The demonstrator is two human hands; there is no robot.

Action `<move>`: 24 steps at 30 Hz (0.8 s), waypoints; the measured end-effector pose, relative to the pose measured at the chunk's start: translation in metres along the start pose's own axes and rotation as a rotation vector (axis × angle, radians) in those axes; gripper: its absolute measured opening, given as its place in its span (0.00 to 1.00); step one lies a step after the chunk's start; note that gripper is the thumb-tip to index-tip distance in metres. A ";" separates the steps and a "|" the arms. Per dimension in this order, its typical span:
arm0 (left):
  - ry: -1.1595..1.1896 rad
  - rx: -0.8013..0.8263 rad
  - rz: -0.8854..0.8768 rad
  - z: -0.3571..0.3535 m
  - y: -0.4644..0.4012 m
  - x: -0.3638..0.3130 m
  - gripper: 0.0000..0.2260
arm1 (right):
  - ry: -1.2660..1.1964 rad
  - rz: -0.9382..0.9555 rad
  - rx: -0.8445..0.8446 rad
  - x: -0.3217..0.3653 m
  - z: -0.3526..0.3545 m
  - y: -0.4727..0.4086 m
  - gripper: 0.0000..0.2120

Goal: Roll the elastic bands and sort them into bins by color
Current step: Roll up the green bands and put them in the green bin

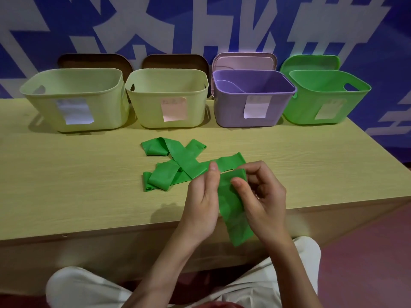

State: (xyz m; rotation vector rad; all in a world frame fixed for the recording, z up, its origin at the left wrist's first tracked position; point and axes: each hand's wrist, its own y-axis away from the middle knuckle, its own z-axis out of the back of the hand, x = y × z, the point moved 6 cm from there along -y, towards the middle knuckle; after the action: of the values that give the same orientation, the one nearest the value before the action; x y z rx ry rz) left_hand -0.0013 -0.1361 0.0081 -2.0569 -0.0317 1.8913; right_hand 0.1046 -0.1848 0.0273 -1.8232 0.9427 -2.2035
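Note:
A long green elastic band (178, 165) lies in loose folds across the middle of the wooden table (66, 185). Its near end (233, 214) hangs down over the table's front edge between my hands. My left hand (203, 201) holds that end from the left, thumb up along the band's edge. My right hand (262, 196) pinches the band's top from the right with thumb and curled fingers. At the back stand several bins: two pale yellow-green ones (75, 101) (166, 98), a purple one (253, 101) and a green one (322, 98).
Lids lean against the blue-and-white wall behind the bins: two dark brown (93, 60), one pink (244, 61), one green (309, 62). Each bin has a paper label on its front. My knees in light trousers (89, 285) are below the table's front edge.

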 end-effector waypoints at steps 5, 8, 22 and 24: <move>0.086 -0.007 0.065 0.001 -0.001 0.002 0.24 | 0.062 0.024 0.023 0.002 0.002 0.001 0.07; 0.112 -0.033 0.120 0.004 -0.002 0.001 0.25 | 0.116 0.044 0.050 0.003 0.003 0.001 0.12; -0.142 0.074 -0.046 0.002 -0.003 -0.010 0.22 | 0.022 -0.057 0.000 -0.002 0.009 0.002 0.07; -0.245 0.065 -0.134 0.002 -0.001 -0.010 0.20 | 0.034 -0.061 0.011 -0.005 0.008 0.003 0.07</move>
State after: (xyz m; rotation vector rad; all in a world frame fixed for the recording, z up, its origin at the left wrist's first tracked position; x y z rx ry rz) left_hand -0.0044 -0.1375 0.0177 -1.7262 -0.1610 2.0194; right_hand 0.1123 -0.1875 0.0220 -1.8387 0.8913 -2.2776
